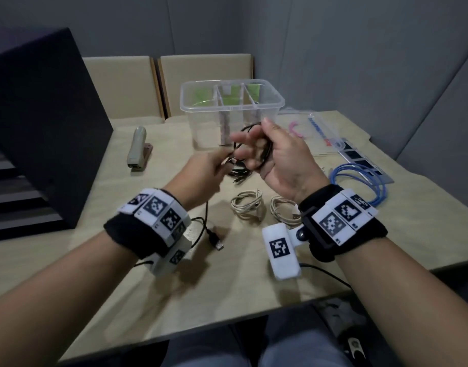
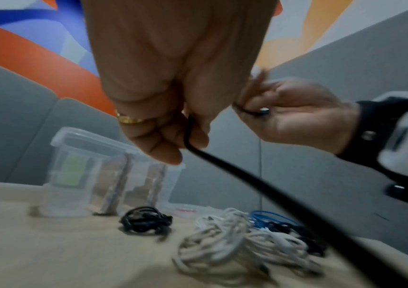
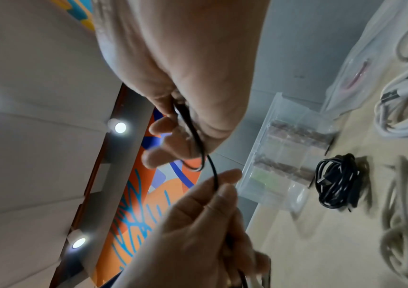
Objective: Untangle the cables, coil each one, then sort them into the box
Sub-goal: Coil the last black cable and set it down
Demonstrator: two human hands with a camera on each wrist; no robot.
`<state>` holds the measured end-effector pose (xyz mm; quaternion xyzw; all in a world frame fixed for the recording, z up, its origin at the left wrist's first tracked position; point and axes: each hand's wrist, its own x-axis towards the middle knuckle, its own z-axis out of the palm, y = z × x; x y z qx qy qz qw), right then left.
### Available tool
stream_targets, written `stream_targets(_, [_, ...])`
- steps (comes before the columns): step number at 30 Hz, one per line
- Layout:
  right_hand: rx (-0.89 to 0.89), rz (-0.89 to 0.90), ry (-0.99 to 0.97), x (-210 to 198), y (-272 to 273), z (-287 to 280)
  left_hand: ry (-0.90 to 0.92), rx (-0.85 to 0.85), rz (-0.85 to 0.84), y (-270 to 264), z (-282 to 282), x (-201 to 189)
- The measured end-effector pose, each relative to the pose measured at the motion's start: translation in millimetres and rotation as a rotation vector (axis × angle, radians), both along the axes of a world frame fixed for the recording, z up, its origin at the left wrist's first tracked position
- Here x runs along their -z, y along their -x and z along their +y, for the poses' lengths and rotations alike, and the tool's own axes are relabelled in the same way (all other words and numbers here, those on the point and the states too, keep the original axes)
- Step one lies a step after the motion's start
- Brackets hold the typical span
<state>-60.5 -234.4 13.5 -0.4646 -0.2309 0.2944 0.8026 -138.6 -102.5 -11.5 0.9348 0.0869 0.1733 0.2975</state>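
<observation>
The room is dim and evenly lit from above; 2 round ceiling lights [image 3: 120, 127] glare white in the right wrist view. Soft shadows fall on the table [image 1: 68, 260] under the arms. The left hand [image 1: 203, 168] smears with motion blur in the head view, and straight wall lines bow toward its edges. Both wrist views are soft: the white cables [image 2: 235, 243] and clear box [image 2: 104, 175] sit out of focus.

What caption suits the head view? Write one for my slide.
Both hands wind a black cable into a coil above the table, with coiled cables and a clear divided box behind.
</observation>
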Motion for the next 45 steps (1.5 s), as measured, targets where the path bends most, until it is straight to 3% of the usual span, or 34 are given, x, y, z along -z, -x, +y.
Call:
stream_targets(4, [0.079,-0.044,-0.039,2,-7,3,-0.059,0.085,0.237,11,-15,12])
stream_targets(8, [0.237,-0.361,0.163,10,-20,4,-0.066,0.235,0.503,24,-16,-1])
stream_targets(10, [0.278,-0.528,0.318,12,-22,1,-0.065,0.267,0.457,27,-13,-19])
stream_targets(13, [0.252,-0.678,0.488,13,-21,-4,-0.108,0.168,0.179,25,-7,-47])
stream_targets(17, [0.089,-0.551,0.457,11,-12,-6,-0.028,-0.01,-0.168,13,3,-64])
stream_targets(21, [-0.041,-0.451,0.361,2,-5,-11,0.078,-0.11,-0.296,-5,5,-53])
stream_targets(28, [-0.014,-0.192,0.045,-14,-7,-19,0.059,-0.023,-0.225,-18,-12,-8])
stream_targets(34, [0.098,-0.025,-0.226,-29,-18,-23,-0.105,0.108,0.004,-18,-27,14])
stream_targets(37, [0.265,-0.225,-0.087,-26,-33,-23,-0.154,0.179,0.055,-17,-31,15])
stream_targets(40, [0.428,-0.658,0.327,-17,-37,-27,-0.162,0.219,0.049,-16,-32,5])
stream_targets(43, [0.41,-0.976,0.613,-10,-37,-34,-0.191,0.242,-0.029,-16,-28,-7])
stream_targets(45, [0.335,-1.054,0.741,-7,-36,-36,-0.22,0.206,-0.068,-16,-22,-14])
